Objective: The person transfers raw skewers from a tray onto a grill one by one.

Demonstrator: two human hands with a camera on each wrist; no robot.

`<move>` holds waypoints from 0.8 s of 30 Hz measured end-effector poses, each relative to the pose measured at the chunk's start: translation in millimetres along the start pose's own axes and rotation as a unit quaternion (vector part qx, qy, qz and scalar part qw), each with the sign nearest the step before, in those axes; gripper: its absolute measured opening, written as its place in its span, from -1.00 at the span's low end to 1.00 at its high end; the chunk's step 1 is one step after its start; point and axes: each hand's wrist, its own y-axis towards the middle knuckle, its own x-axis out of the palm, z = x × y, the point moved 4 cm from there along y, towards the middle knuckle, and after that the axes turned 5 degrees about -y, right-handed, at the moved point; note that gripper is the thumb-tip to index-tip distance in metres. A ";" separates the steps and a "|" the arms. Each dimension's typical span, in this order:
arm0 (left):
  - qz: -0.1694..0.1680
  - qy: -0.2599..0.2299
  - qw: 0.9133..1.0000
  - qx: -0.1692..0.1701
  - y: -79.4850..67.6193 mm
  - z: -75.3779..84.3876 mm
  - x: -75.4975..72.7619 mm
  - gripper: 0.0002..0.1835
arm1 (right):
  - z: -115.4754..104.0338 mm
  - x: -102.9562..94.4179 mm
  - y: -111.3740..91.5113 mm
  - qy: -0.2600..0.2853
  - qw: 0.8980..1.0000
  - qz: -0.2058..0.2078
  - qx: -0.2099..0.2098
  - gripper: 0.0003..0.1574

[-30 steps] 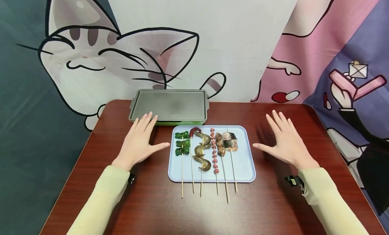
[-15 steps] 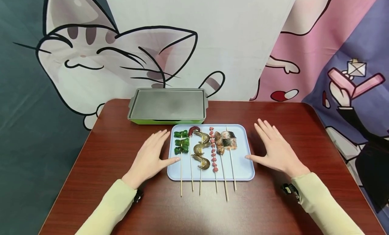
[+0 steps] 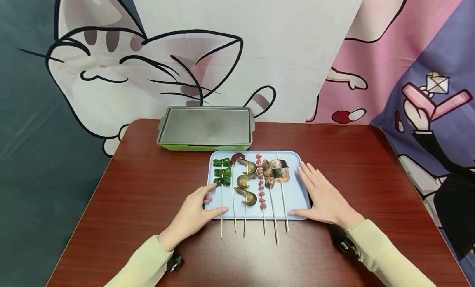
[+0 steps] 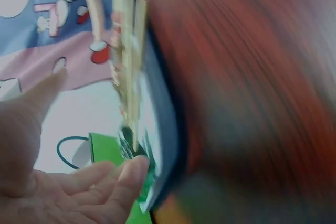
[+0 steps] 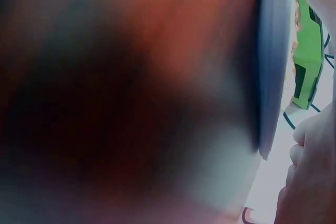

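A pale blue tray [image 3: 302,184] holds several food skewers. My left hand [image 3: 193,215] is at its left edge, index fingertip right at the lowest piece of the green pepper skewer [image 3: 222,172], thumb over its bare stick, a gap between them. In the left wrist view the fingertips [image 4: 137,165] lie beside the tray's rim [image 4: 163,103]. My right hand [image 3: 326,198] lies along the tray's right edge with straight fingers, thumb over the near right corner. Between the hands are a curled dark red tentacle skewer [image 3: 237,158], a shrimp skewer [image 3: 247,182] and others.
Behind the tray stands a green grill box [image 3: 204,147] with a grey flat plate [image 3: 208,126] on top. Stick ends poke over the tray's near edge onto the dark red wooden table [image 3: 130,188]. A cat-patterned curtain [image 3: 297,52] hangs behind.
Both hands have come inward and nearer to the body, from beside the tray to its left and right edges. The left fingers have bent. Tray and skewers lie as before.
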 end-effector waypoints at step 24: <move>-0.074 -0.050 0.993 -0.083 10.8 -3.7 12.9 -0.46 | -13.9 10.0 -12.7 -0.006 0.999 -0.045 0.023 0.63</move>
